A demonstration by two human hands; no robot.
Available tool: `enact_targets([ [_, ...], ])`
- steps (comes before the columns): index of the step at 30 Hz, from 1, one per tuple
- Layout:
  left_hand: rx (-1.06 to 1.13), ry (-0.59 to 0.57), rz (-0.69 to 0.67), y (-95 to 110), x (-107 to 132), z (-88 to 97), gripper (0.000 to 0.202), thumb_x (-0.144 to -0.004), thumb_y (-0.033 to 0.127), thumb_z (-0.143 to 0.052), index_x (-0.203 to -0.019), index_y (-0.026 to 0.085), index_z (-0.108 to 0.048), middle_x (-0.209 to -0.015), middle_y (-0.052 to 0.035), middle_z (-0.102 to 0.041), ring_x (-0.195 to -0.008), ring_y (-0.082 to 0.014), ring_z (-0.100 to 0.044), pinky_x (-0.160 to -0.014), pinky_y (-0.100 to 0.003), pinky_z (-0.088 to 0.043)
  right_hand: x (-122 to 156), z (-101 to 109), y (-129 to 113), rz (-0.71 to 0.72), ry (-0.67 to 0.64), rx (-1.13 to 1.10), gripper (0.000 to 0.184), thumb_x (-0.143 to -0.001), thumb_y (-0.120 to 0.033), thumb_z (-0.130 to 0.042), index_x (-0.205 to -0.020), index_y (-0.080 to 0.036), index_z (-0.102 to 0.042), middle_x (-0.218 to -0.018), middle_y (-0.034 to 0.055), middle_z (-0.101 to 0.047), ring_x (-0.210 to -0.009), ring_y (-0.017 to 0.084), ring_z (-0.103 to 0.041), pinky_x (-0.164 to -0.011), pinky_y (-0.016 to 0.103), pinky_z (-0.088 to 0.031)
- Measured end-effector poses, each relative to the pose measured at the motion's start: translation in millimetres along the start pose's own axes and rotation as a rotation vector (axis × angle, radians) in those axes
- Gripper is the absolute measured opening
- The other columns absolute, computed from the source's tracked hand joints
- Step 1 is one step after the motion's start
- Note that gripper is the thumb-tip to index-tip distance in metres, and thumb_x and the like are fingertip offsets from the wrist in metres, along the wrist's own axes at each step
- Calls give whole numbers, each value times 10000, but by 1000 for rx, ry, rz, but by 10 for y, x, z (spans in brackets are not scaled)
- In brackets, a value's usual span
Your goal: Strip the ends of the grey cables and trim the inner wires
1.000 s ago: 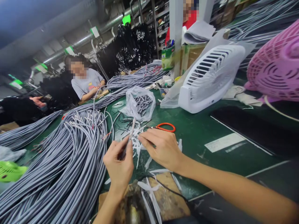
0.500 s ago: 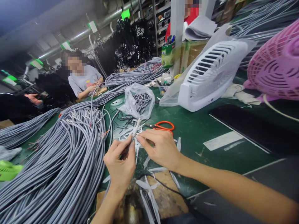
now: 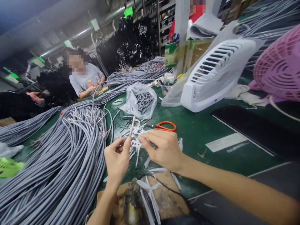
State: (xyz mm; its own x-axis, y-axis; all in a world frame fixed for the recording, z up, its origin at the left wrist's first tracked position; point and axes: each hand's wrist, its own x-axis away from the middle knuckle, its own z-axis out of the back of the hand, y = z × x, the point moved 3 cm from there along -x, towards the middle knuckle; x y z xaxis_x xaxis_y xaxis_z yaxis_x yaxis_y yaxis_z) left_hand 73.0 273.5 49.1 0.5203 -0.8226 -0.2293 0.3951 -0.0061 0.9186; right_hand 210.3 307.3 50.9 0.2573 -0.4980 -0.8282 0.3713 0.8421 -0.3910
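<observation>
My left hand (image 3: pixel 117 159) pinches the end of a grey cable (image 3: pixel 132 127), whose stripped tip sticks up above my fingers. My right hand (image 3: pixel 161 149) hovers just to the right of it, thumb and forefinger close to the cable near my left fingertips; I cannot tell whether they grip anything. Below both hands lies a scatter of white paper strips (image 3: pixel 138 140) on the green table (image 3: pixel 201 131). A clear plastic bag (image 3: pixel 140 100) of small dark sleeves sits just beyond, and orange-handled scissors (image 3: pixel 165 126) lie to its right.
A big bundle of grey cables (image 3: pixel 61 162) covers the left half of the table. A white fan (image 3: pixel 215 75) and a pink fan (image 3: pixel 278 65) stand at the right. A person in a grey shirt (image 3: pixel 85 79) works across the table. A brown board (image 3: pixel 145 200) lies near my body.
My left hand has shifted its grip and tilted the cable more upright. My right fingers have drawn slightly away from the cable tip. The view has shifted a little.
</observation>
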Motion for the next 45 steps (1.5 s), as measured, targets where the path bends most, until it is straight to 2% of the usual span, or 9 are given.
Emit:
enact_targets([
  [3, 0, 14, -43, 36, 51, 27, 265, -659, 375, -650, -674, 114, -696, -488, 2, -586, -382, -76, -463, -372, -178, -366, -42, 19, 82, -36, 3, 74, 301, -873, -215, -460, -629, -154, -624, -568, 5, -632, -515, 101, -552, -532, 227, -315],
  [13, -156, 33, -317, 95, 110, 26, 173, -726, 295, -622, -690, 133, -671, -544, -3, -604, -473, -101, -551, -418, -174, -422, -21, 12, 52, -29, -35, 116, 318, -880, -211, -448, -618, -153, -619, -555, 4, -626, -515, 97, -552, -535, 223, -291],
  [20, -256, 97, -470, 117, 146, 31, 105, -740, 230, -622, -731, 145, -682, -553, 13, -577, -462, -80, -496, -446, -184, -411, -23, 0, 71, -66, -48, 120, 299, -873, -214, -460, -633, -160, -630, -592, 11, -652, -535, 108, -576, -534, 239, -304],
  [33, -262, 54, -482, 107, 158, 37, 109, -736, 229, -619, -727, 140, -681, -546, 14, -579, -447, -78, -483, -431, -186, -401, -31, -5, 93, -120, -99, -4, 311, -863, -231, -460, -615, -156, -632, -565, 2, -637, -510, 95, -556, -515, 215, -317],
  [36, -243, 21, -446, 120, 142, 27, 123, -726, 243, -624, -697, 137, -680, -526, 14, -572, -437, -81, -489, -416, -184, -396, -16, -20, 90, -80, -73, -56, 307, -864, -225, -464, -618, -150, -633, -569, 2, -640, -498, 88, -546, -520, 207, -338],
  [40, -188, -8, -358, 106, 110, 25, 156, -715, 272, -623, -669, 135, -682, -521, 0, -601, -449, -103, -542, -407, -184, -411, 24, -31, 65, 23, 10, -15, 292, -863, -216, -469, -636, -150, -640, -568, 6, -644, -503, 94, -554, -531, 211, -353],
  [45, -152, 39, -396, 77, 97, 73, 127, -710, 255, -635, -699, 142, -692, -595, -21, -627, -520, -119, -571, -478, -207, -457, 9, -45, 39, 12, -32, 47, 302, -867, -224, -462, -631, -161, -639, -559, 1, -637, -506, 96, -565, -523, 217, -343],
])
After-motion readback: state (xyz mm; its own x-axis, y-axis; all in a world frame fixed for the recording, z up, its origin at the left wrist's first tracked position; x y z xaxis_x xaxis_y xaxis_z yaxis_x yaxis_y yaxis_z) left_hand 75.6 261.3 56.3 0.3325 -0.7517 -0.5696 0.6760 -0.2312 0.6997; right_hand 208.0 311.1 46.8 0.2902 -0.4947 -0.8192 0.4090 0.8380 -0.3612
